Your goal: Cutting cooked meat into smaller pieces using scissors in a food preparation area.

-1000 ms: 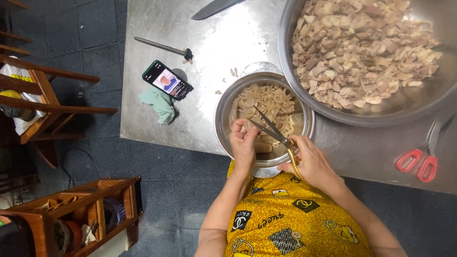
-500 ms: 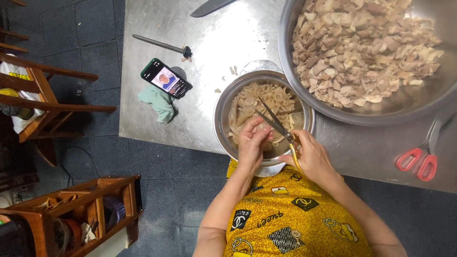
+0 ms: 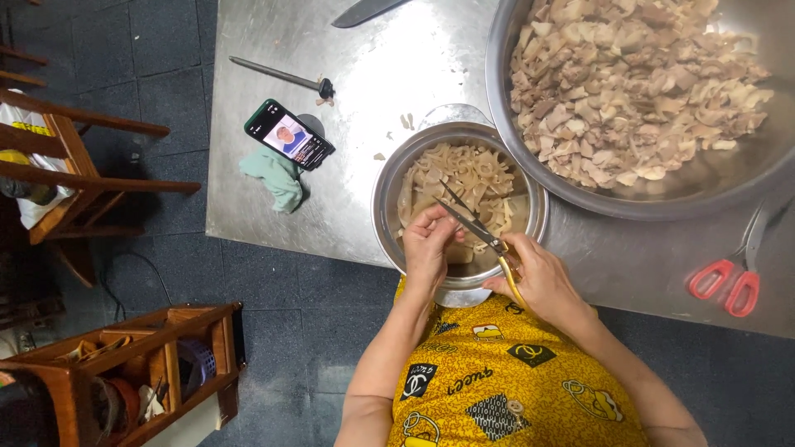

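A small steel bowl (image 3: 387, 195) of pale strips sits at the near edge of a steel table (image 3: 273, 50). My left hand (image 3: 428, 248) pinches a pale piece (image 3: 457, 253) over the bowl's near side. My right hand (image 3: 538, 277) grips yellow-handled scissors (image 3: 476, 229), their blades parted and pointing up-left across the bowl, right beside the piece. A large steel bowl (image 3: 530, 170) heaped with cut pale chunks stands at the back right.
A phone (image 3: 289, 134) leans on a green cloth (image 3: 277, 178) left of the small bowl. A sharpening rod (image 3: 277, 75) and a knife blade (image 3: 364, 10) lie farther back. Red-handled scissors (image 3: 733, 280) rest at the right. Wooden furniture (image 3: 108, 178) stands on the dark tiled floor at left.
My left hand has shifted slightly right and nearer, bringing the pale piece to the scissor blades. The right hand and scissors stay almost in place.
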